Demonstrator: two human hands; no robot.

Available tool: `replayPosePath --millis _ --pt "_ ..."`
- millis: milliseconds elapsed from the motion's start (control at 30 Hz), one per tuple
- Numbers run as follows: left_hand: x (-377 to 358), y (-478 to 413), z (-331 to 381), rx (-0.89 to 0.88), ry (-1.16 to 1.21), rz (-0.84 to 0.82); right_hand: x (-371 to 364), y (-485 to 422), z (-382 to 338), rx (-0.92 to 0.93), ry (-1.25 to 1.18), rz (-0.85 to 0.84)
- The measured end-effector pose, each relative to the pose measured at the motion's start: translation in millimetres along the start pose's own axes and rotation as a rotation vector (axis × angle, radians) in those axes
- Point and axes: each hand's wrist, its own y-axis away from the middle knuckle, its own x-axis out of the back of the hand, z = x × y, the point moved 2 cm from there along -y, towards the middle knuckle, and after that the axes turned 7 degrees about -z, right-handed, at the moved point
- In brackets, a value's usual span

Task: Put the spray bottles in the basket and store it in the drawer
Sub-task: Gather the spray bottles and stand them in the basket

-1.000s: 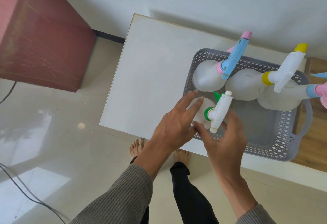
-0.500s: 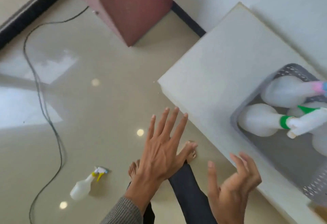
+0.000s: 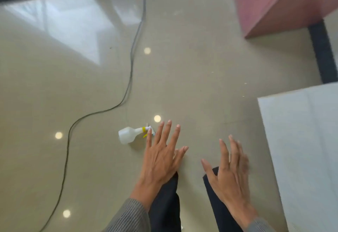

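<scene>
A small spray bottle (image 3: 128, 135) lies on its side on the glossy beige floor (image 3: 91, 89), its translucent white body pointing left and its yellow-collared white trigger head pointing right. The left hand (image 3: 161, 155) hovers with fingers spread, its grip open and empty, the fingertips just beside the bottle's nozzle. The right hand (image 3: 228, 169), equally open and empty, hangs near the white table (image 3: 301, 140). A black cable (image 3: 128, 85) snakes across the floor behind the bottle.
</scene>
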Motion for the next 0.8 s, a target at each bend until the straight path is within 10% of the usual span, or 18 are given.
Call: replayPosePath --millis 400,800 --pt "-82.1 20.2 -243.7 0.307 0.141 -0.072 -154.4 -91.8 -184.4 0.217 0.239 -0.355" --pt "-234.5 -124.4 -359.9 0.326 0.156 -0.407 -337.5 -188.7 -206.8 0.29 0.145 -0.65"
